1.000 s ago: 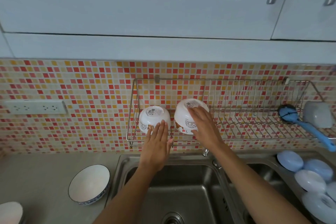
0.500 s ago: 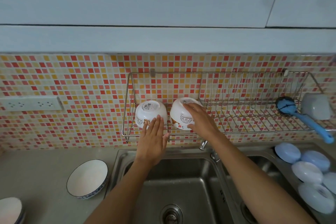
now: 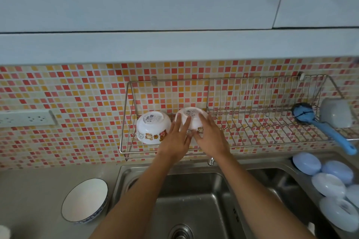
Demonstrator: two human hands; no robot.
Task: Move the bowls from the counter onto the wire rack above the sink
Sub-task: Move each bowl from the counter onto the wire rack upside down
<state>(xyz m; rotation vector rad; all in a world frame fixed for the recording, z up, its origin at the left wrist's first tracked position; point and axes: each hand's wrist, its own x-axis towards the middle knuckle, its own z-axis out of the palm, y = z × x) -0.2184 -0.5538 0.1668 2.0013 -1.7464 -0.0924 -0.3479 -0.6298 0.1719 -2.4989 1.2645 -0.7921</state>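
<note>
Bowl in hand: a small white bowl point(image 3: 191, 120) with cartoon bears, upside down on the wire rack point(image 3: 252, 132) at frame centre, foot ring and sticker facing up.
Left hand: the left hand point(image 3: 175, 139) lies with straight, spread fingers against the bowl's left flank; more a steadying press than a closed grip.
Right hand: the right hand point(image 3: 210, 137) cups the right flank with fingers loosely curved; the two palms bracket the bowl between them.
Neighbour bowl: a matching bear bowl point(image 3: 153, 129) sits inverted just to the left on the rack, tilted toward the camera, close to the held one; I cannot tell if they touch.
Still on the desk: a wider blue-rimmed bowl point(image 3: 85, 200) stands upright at lower left on the desk point(image 3: 29, 190), beside the sink point(image 3: 194, 200).
Handling, as judged: looks like glazed ceramic or melamine, so stiff, smooth, probably slippery if wet, and likely to chip against wire or steel.
Where to hold: opposite sides of the wall near the rim, or thumb inside the rim for the upright bowl.
Risk: rounded walls may roll on the wires.
</note>
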